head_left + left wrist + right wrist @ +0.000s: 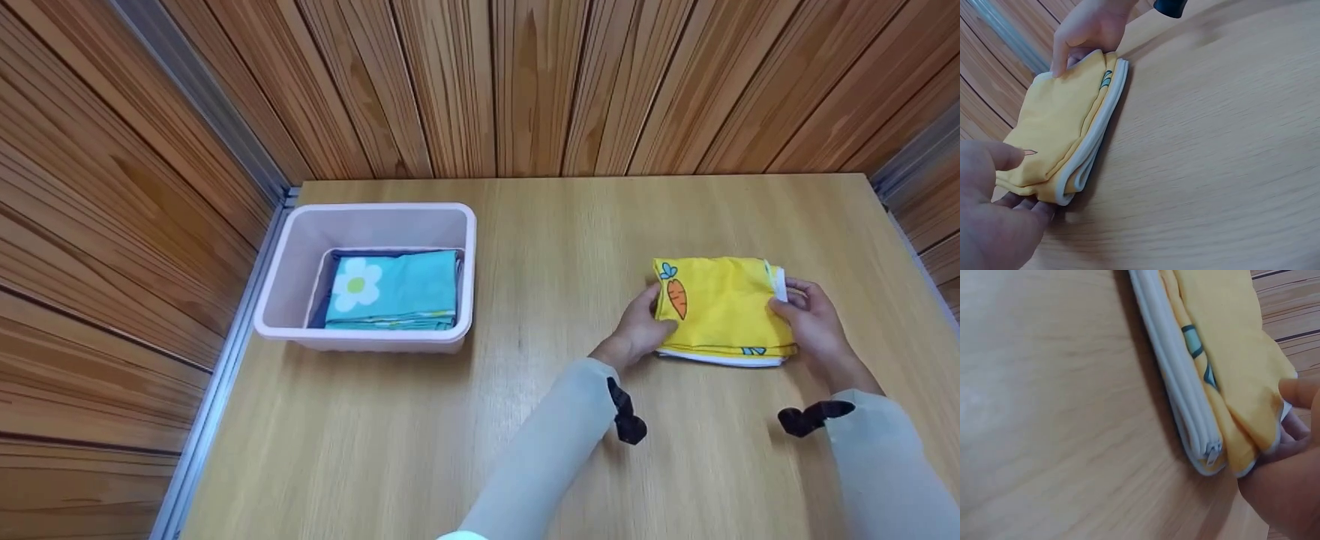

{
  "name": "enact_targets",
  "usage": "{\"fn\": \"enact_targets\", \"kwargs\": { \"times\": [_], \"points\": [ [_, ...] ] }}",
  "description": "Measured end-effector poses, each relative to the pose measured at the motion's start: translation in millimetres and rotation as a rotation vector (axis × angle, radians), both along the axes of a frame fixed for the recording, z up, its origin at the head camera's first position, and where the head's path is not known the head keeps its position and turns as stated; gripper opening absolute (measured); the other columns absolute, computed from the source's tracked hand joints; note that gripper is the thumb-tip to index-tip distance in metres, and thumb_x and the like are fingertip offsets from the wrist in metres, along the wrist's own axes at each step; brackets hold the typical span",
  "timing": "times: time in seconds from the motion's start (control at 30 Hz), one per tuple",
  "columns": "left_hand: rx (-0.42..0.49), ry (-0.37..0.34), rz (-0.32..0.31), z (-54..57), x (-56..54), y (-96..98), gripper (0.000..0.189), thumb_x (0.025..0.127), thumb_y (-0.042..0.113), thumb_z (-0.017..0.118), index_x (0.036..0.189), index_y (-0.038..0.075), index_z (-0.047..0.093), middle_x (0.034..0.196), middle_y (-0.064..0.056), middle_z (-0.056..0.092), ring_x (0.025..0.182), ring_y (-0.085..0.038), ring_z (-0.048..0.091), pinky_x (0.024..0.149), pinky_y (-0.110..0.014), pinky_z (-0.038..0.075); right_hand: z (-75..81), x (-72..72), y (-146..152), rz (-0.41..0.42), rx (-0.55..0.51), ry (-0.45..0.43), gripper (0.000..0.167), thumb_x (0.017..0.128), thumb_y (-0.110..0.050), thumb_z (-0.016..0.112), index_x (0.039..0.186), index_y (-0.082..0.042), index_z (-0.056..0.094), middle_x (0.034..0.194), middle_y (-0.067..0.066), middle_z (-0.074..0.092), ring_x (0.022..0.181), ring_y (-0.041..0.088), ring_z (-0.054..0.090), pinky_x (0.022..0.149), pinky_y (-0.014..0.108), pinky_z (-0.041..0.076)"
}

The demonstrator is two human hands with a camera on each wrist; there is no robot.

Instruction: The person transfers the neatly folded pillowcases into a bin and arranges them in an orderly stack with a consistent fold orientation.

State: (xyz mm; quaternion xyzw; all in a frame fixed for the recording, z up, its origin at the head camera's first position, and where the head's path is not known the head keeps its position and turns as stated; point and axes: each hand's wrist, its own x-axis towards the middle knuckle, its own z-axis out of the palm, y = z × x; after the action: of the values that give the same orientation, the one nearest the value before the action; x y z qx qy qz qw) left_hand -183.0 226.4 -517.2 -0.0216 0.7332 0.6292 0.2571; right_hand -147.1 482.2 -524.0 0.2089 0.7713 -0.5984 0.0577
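Observation:
A folded yellow zippered cover [724,307] with a carrot print and white edging lies to the right on the table in the head view. At its left side my left hand [637,330] grips the edge, thumb on top and fingers underneath. My right hand [817,322] pinches the opposite edge between thumb and fingers. Several stacked layers of the cover [1061,112] show along its near side in the left wrist view. A small zipper pull [1213,454] hangs at one corner in the right wrist view.
A pale pink plastic bin [364,337] stands at the table's left. Inside it lies folded turquoise fabric [405,281] with a white flower, over dark blue fabric. Wood-panelled walls [525,90] bound the table [555,247] at the back and sides.

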Motion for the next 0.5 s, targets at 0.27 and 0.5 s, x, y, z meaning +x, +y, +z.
{"fn": "enact_targets", "kwargs": {
  "times": [0.27,0.5],
  "points": [
    [-0.041,-0.018,-0.054,2.4,2.6,-0.3,0.094,0.093,-0.005,0.067,0.163,0.036,0.02,0.168,0.015,0.02,0.152,-0.008,0.021,0.122,-0.027,0.021,-4.2,2.9,-0.1,0.109,0.053,0.069,0.075,0.107,-0.024,0.051,0.163,-0.04,0.003,0.172,0.004,0.007,0.156,0.027,0.01,0.122,0.029,0.021],
    [-0.079,0.066,-0.112,-1.5,2.2,-2.0,0.093,0.091,-0.007,0.067,0.163,0.034,0.023,0.17,0.012,0.011,0.154,-0.011,0.014,0.122,-0.026,0.019,-8.8,10.5,5.7,0.196,-0.005,0.081,0.071,0.107,-0.021,0.053,0.163,-0.038,0.013,0.167,-0.019,-0.016,0.154,0.024,-0.017,0.123,0.028,0.001]
  ]
}}
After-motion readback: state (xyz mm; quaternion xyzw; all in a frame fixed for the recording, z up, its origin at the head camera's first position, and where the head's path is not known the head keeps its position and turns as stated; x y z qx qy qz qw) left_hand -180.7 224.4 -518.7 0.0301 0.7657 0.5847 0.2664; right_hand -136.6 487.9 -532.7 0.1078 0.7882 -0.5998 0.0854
